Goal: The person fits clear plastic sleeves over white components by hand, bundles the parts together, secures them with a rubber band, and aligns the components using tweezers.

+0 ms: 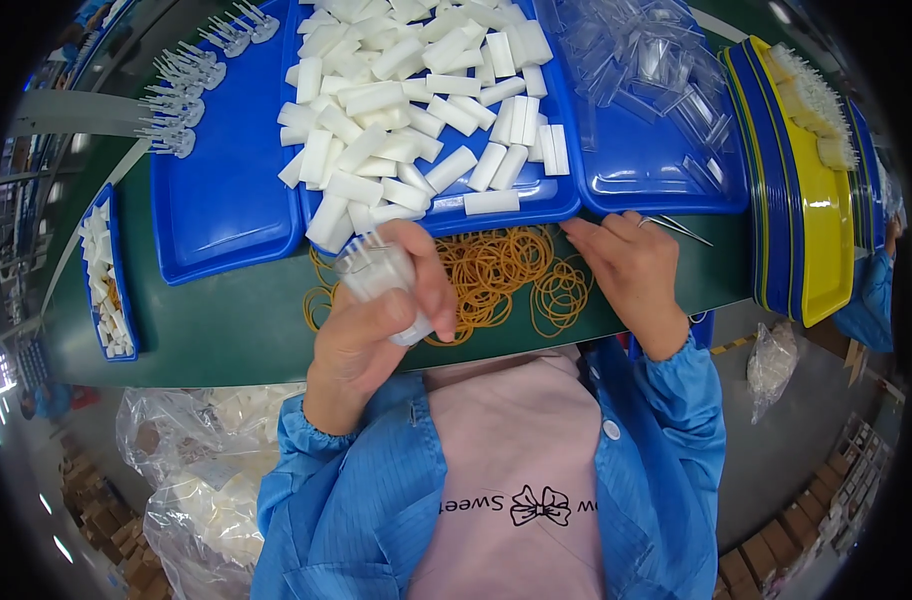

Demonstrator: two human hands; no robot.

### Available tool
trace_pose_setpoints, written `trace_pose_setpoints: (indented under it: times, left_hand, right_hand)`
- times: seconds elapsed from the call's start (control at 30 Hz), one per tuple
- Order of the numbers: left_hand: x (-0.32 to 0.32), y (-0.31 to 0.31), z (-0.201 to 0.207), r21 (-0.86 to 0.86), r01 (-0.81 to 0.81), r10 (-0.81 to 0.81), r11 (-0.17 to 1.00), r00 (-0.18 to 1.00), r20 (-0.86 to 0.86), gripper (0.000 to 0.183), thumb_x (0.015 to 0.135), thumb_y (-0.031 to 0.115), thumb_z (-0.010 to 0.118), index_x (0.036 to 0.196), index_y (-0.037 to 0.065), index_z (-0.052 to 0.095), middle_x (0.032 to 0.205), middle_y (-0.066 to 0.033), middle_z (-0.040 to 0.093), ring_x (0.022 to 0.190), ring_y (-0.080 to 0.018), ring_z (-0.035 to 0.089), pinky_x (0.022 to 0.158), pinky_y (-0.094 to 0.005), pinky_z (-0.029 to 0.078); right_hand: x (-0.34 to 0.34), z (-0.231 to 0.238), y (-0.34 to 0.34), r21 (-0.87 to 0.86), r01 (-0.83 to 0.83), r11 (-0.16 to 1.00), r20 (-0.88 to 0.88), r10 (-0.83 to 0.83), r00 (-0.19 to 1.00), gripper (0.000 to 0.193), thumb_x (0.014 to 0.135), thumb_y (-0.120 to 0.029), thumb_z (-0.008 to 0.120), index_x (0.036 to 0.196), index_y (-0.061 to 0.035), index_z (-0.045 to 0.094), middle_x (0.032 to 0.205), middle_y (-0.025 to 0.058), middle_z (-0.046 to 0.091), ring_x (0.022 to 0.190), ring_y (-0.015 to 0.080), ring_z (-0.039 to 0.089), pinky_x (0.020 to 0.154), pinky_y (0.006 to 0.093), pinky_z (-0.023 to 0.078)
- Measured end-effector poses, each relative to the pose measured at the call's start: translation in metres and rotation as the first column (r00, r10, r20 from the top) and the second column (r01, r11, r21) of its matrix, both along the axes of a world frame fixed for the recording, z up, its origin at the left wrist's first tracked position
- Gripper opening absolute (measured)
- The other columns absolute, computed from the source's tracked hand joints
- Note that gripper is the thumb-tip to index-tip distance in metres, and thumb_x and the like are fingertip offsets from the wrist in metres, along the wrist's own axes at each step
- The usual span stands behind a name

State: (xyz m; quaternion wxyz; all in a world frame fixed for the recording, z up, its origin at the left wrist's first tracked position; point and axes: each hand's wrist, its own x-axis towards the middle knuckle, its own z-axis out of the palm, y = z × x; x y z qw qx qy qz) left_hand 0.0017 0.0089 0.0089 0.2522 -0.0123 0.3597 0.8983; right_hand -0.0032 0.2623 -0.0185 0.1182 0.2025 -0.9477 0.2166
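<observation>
White, cloudy plastic, just left of the frame's centre: the left hand point(361, 335) has fingers and thumb curled round a pronged piece point(378, 272), prongs up toward the tray point(548, 203) of white blocks point(376, 97). It looks light and stiff, slick-sided, probably fragile at the prongs, so the body's the place to grip! Right of centre, the right hand point(636, 270) bends beside rubber bands point(496, 275), pinching something or not, can't tell.

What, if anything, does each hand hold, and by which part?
The left hand grips a pale pronged block around its body. Whether the right hand holds anything cannot be told.
</observation>
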Motion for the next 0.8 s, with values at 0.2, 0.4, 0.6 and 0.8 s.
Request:
trace_pose_setpoints:
  times: [0.2,0.4,0.6,0.8]
  left_hand:
    - [0.001,-0.002,-0.005,0.079,-0.016,0.012,0.997,0.999,0.045,0.049,0.074,0.024,0.073,0.11,0.006,0.045,0.074,-0.0054,0.05,0.066,-0.018,0.054,0.058,-0.0302,0.047]
    - [0.003,0.003,-0.008,0.091,-0.02,0.015,0.996,0.998,0.056,0.046,0.075,0.023,0.072,0.109,0.006,0.046,0.074,-0.0051,0.05,0.066,-0.0171,0.054,0.057,-0.0301,0.046]
    - [0.005,0.006,-0.007,-0.05,-0.048,0.048,0.998,0.999,-0.007,0.053,0.071,0.013,0.073,0.115,0.005,0.045,0.074,-0.0045,0.053,0.065,-0.014,0.054,0.059,-0.0269,0.046]
    - [0.005,0.021,0.011,-0.532,0.086,-0.241,0.842,0.943,-0.229,0.086,0.064,0.004,0.078,0.137,0.004,0.031,0.077,-0.0034,0.056,0.07,-0.0077,0.052,0.064,-0.021,0.041]
  right_hand:
    - [-0.002,-0.009,-0.002,0.131,-0.031,0.991,-0.127,0.048,0.991,0.022,0.069,-0.007,0.067,0.09,-0.0138,0.068,0.06,0.0012,0.045,0.053,0.0151,0.047,0.049,0.0285,0.038]
    - [0.002,-0.009,-0.005,0.173,-0.028,0.985,-0.039,0.035,0.999,0.025,0.069,-0.007,0.06,0.093,-0.0145,0.061,0.064,0.0005,0.049,0.058,0.0167,0.055,0.053,0.0302,0.042]
    - [0.007,-0.007,-0.01,-0.056,0.04,0.998,-0.025,-0.042,0.999,0.01,0.075,-0.003,0.063,0.082,-0.0092,0.059,0.065,0.0027,0.053,0.056,0.0196,0.054,0.053,0.0295,0.041]
    - [0.014,0.034,-0.013,-0.398,0.068,0.915,0.104,-0.029,0.994,0.01,0.075,-0.002,0.062,0.084,-0.0041,0.057,0.085,0.0085,0.054,0.075,0.0255,0.051,0.067,0.0326,0.04]
